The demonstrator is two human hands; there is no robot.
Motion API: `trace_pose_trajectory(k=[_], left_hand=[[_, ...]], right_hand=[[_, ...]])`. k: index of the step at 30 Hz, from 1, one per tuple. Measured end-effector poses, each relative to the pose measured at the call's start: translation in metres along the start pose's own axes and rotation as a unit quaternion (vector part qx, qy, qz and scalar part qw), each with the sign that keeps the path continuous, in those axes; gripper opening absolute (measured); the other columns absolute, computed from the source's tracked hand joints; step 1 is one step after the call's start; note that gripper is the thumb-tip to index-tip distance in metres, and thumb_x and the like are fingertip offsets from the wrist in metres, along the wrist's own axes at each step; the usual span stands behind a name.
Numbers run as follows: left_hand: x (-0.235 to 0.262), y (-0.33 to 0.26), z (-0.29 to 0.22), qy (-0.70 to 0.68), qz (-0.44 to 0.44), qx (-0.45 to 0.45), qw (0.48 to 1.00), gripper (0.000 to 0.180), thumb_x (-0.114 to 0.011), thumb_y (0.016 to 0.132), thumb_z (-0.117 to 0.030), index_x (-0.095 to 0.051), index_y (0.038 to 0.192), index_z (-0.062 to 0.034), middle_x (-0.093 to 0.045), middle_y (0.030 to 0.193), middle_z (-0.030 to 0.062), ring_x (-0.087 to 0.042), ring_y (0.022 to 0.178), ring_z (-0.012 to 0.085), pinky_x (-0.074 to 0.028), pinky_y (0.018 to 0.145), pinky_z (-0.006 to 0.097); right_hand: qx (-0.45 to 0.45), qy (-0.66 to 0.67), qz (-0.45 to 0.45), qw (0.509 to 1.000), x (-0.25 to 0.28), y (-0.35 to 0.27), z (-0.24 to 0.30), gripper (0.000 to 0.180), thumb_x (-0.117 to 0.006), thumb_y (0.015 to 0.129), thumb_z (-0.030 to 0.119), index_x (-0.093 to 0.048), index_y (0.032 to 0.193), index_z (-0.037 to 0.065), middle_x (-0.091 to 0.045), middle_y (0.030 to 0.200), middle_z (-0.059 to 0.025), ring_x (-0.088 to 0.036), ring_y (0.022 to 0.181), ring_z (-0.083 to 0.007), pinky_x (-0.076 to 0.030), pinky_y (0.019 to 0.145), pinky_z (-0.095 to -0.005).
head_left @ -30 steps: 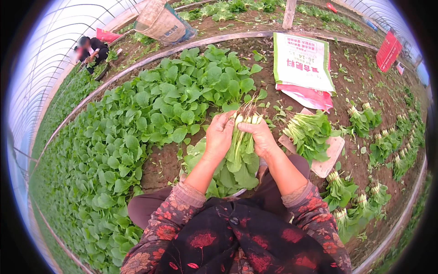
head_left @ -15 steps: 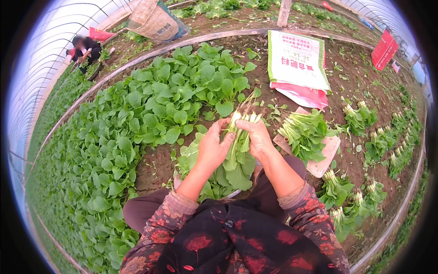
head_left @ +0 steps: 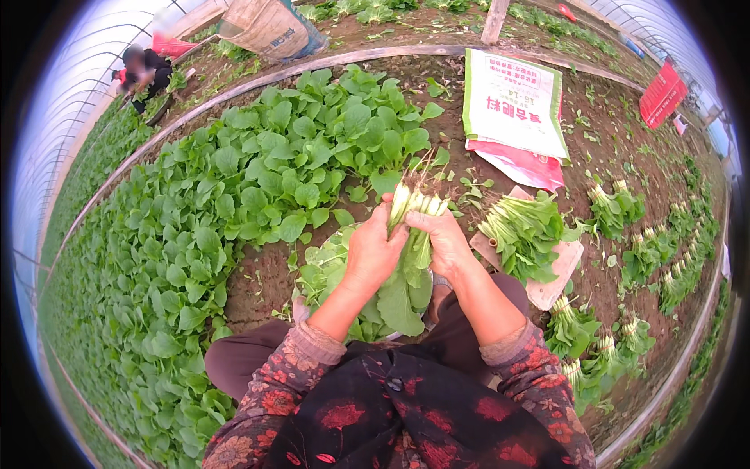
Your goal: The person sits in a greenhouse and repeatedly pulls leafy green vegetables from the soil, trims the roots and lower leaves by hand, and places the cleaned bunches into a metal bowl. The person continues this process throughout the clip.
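Between my hands is a bunch of leafy greens (head_left: 410, 270), its pale stems and thin soil-stained roots pointing away from me and its leaves hanging toward my lap. My left hand (head_left: 373, 246) is closed round the stems from the left. My right hand (head_left: 440, 238) grips the same bunch from the right, its thumb pressed across the white stems. Under the bunch, loose picked leaves (head_left: 326, 270) lie in front of my lap. Just right of my right hand, a pile of trimmed greens (head_left: 522, 230) rests on a small wooden board (head_left: 553, 277).
Growing greens (head_left: 281, 156) fill the bed at left. A white fertilizer sack (head_left: 516, 105) lies on the soil ahead. Several tied bunches (head_left: 574, 324) stand at right. A woven sack (head_left: 269, 31) and a person (head_left: 147, 74) are at far left. A post (head_left: 494, 22) rises beyond the bed's edging.
My left hand has moved slightly down and closed more round the stems. The bunch's white stem ends are more exposed and spread side by side. My right hand keeps its grip.
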State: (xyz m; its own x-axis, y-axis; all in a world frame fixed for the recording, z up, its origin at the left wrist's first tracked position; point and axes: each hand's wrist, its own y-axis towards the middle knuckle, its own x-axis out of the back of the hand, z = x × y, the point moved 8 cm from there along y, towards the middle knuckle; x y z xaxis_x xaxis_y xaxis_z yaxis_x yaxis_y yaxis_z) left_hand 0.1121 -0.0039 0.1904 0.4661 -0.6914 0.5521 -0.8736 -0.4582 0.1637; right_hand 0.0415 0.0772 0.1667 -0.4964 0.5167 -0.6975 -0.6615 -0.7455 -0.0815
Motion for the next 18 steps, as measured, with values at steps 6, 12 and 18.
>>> trace_pose_trajectory(k=[6, 12, 18], left_hand=[[-0.009, 0.005, -0.013, 0.105, 0.005, -0.097, 0.990, 0.044, -0.059, 0.087, -0.016, -0.049, 0.128, -0.0033, -0.064, 0.093, 0.0192, -0.062, 0.085, 0.0388, -0.049, 0.073, 0.044], [-0.006, 0.027, -0.015, 0.019, 0.075, -0.156, 0.985, 0.045, -0.055, 0.092, -0.029, -0.049, 0.126, -0.0016, -0.060, 0.112, 0.0190, -0.060, 0.100, 0.0364, -0.049, 0.082, 0.042], [-0.011, 0.087, 0.119, -0.085, 0.158, 0.095, 0.979, 0.035, -0.056, 0.090, -0.023, -0.057, 0.121, -0.0049, -0.062, 0.111, 0.0149, -0.061, 0.100, 0.0303, -0.049, 0.086, 0.037]], right_hand=[[-0.023, -0.080, -0.016, 0.996, 0.007, 0.008, -0.001, 0.047, -0.065, 0.076, 0.009, -0.057, 0.120, -0.005, -0.064, 0.115, -0.0154, -0.061, 0.104, -0.0236, -0.048, 0.094, -0.0350], [0.053, -0.041, -0.088, 0.994, 0.013, 0.014, 0.034, 0.029, -0.059, 0.078, -0.001, -0.060, 0.106, -0.005, -0.066, 0.102, -0.0170, -0.065, 0.093, -0.0261, -0.053, 0.084, -0.0386], [0.123, -0.168, -0.130, 0.970, 0.040, 0.015, 0.086, 0.025, -0.065, 0.075, 0.000, -0.058, 0.100, -0.002, -0.065, 0.086, -0.0140, -0.065, 0.084, -0.0283, -0.051, 0.083, -0.0418]])
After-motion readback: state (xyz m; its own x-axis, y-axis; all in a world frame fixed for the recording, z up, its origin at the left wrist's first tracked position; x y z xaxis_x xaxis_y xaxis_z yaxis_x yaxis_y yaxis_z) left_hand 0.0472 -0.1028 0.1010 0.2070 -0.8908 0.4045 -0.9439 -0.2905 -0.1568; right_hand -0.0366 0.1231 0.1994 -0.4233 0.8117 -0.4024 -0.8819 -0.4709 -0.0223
